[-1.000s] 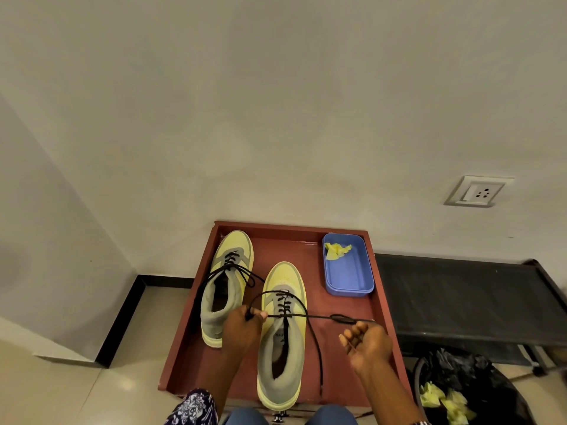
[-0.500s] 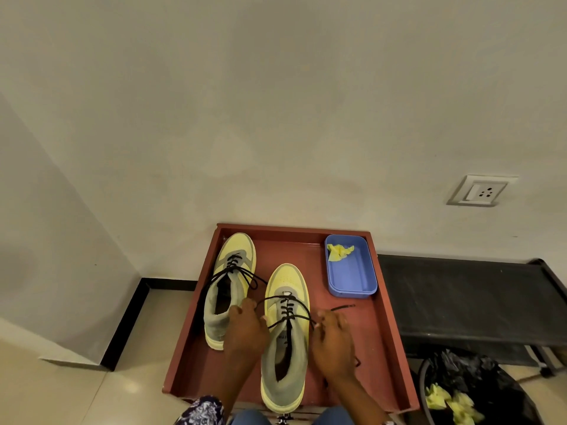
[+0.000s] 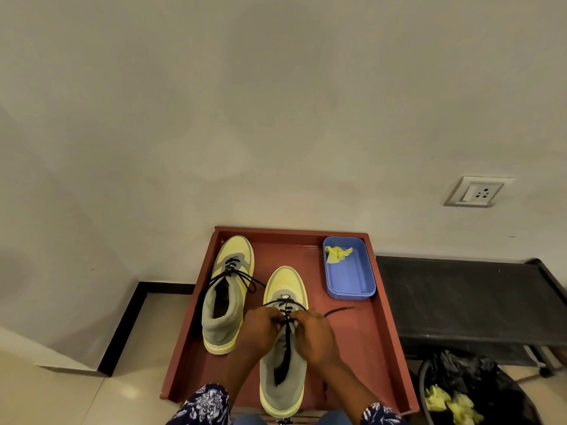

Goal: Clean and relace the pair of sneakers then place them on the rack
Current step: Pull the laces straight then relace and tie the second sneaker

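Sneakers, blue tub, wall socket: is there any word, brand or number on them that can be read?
None can be read.
Near sneaker: a small dark mark on the tongue, too blurred to read, partly behind the black lace.
Far sneaker: no visible text.
Blue tub: no label.
Wall socket: plain, only pin holes.
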Demonstrator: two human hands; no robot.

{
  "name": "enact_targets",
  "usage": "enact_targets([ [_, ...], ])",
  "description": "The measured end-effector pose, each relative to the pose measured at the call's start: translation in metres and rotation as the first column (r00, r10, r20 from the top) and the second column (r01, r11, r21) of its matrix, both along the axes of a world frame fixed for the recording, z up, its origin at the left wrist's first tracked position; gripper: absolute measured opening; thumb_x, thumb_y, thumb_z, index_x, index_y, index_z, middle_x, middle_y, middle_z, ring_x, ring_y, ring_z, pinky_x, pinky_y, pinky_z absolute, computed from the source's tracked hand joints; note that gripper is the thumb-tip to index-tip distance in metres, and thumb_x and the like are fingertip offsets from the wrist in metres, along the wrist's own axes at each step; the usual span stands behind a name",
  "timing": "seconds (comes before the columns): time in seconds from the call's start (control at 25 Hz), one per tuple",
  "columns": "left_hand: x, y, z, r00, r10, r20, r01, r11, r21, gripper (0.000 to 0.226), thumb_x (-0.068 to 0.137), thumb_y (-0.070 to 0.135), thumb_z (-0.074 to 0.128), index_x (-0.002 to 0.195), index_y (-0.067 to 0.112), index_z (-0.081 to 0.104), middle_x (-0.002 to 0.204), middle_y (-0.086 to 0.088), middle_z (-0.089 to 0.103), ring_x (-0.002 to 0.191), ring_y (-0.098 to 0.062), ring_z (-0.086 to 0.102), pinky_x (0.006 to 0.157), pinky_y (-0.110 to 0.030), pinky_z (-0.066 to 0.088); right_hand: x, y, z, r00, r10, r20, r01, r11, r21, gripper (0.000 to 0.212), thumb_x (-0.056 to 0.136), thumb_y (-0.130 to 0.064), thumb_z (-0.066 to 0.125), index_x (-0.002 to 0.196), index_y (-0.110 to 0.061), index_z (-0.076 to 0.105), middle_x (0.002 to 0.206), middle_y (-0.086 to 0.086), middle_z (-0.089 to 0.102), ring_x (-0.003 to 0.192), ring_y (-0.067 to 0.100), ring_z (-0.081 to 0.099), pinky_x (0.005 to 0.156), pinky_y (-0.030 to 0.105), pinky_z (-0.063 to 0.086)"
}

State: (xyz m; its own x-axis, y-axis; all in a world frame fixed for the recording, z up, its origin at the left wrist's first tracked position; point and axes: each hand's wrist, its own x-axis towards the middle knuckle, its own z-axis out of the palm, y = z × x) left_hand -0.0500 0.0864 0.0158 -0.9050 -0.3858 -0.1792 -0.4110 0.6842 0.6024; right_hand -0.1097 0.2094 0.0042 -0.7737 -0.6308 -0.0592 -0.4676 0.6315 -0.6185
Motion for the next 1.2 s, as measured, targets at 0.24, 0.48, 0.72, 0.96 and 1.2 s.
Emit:
enact_targets([
  [0.24,0.003,0.009,-0.001,0.999,-0.014,0.037,0.018,0.992,-0.124,0.026,0.093,0.015,0.042,0.106,0.008,0.063,0.111,-0.009,0.065,0.101,-0.022,0.06,0.083,-0.025,0.042,0.003,-0.003,0.0,0.998,-0.058,0.027,0.059,0.998,-0.009,0.024,0.09,-0.008,0.043,0.101,-0.005,0.064,0.104,0.014,0.066,0.097,0.029,0.059,0.073,0.027,0.039],
  [0.48,0.008,0.021,0.002,0.979,-0.11,0.173,0.151,0.957,-0.247,0.03,0.095,0.011,0.032,0.123,0.004,0.037,0.131,-0.012,0.04,0.117,-0.024,0.045,0.093,-0.027,0.037,0.007,-0.005,0.0,0.992,-0.119,0.03,0.119,0.993,0.005,0.018,0.088,-0.005,0.045,0.096,-0.003,0.061,0.1,0.014,0.066,0.091,0.028,0.06,0.067,0.02,0.033],
  [0.72,0.007,0.02,0.002,0.971,-0.151,0.187,0.206,0.923,-0.326,0.035,0.095,0.007,0.028,0.128,-0.001,0.032,0.132,-0.016,0.034,0.121,-0.025,0.038,0.093,-0.026,0.04,0.01,-0.007,-0.001,0.987,-0.159,0.031,0.16,0.987,-0.017,0.015,0.087,-0.004,0.047,0.091,-0.001,0.061,0.093,0.015,0.067,0.084,0.028,0.061,0.063,0.02,0.033],
  [0.96,0.005,0.016,-0.002,0.967,-0.144,0.209,0.202,0.936,-0.29,0.035,0.094,0.006,0.026,0.127,-0.002,0.033,0.13,-0.017,0.034,0.121,-0.026,0.036,0.091,-0.026,0.042,0.011,-0.007,0.0,0.981,-0.187,0.054,0.189,0.981,-0.046,0.011,0.084,-0.001,0.049,0.085,-0.001,0.06,0.087,0.017,0.067,0.068,0.021,0.052,0.051,0.01,0.028],
  [1.2,0.003,0.015,-0.007,0.962,-0.111,0.251,0.176,0.95,-0.257,0.032,0.093,0.006,0.027,0.124,-0.002,0.034,0.129,-0.017,0.035,0.118,-0.026,0.037,0.089,-0.026,0.042,0.012,-0.007,0.009,0.96,-0.235,0.15,0.248,0.965,-0.079,0.013,0.083,0.002,0.048,0.083,-0.003,0.06,0.087,0.015,0.067,0.068,0.017,0.048,0.061,0.017,0.034],
])
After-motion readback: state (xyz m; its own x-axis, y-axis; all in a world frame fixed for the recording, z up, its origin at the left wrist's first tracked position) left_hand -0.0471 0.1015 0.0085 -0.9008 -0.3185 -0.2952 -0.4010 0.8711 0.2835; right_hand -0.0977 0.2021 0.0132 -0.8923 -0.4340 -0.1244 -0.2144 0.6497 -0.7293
